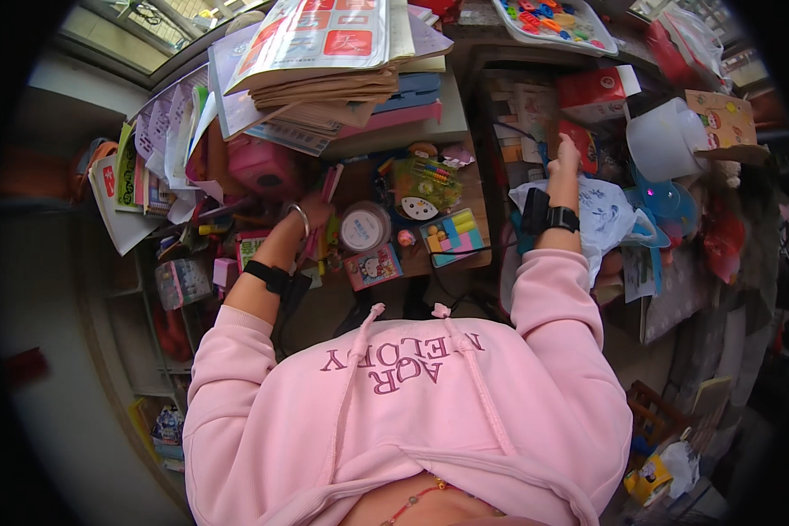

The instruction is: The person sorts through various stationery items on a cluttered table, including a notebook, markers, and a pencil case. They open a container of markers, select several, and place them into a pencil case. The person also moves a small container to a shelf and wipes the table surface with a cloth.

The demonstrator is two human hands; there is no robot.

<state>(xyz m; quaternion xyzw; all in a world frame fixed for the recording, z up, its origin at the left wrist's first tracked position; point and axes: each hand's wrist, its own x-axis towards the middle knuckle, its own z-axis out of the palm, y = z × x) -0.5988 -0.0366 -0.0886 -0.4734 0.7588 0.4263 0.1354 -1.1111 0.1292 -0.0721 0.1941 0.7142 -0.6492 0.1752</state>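
Note:
My left hand [315, 205], with a silver bangle at the wrist, reaches among pink items left of a round lidded tub [365, 227]. A slim pink item [332, 183] stands up at its fingers; whether it is held cannot be told. A pink box-like object [263, 167] lies just beyond that hand. On the right, my right hand [565, 156] extends over the cluttered surface near a red packet [582, 146], its fingers partly hidden. Beneath the right forearm spreads a white plastic bag [601, 214] with a blue print. A Hello Kitty booklet [373, 267] lies below the tub.
A tall stack of books and papers [322, 85] rises at the back left. Near the middle sit a green toy [427, 187] and a tray of coloured blocks [457, 237]. A white tray [559, 43] holds plastic pieces; a whitish translucent container [661, 141] is at right.

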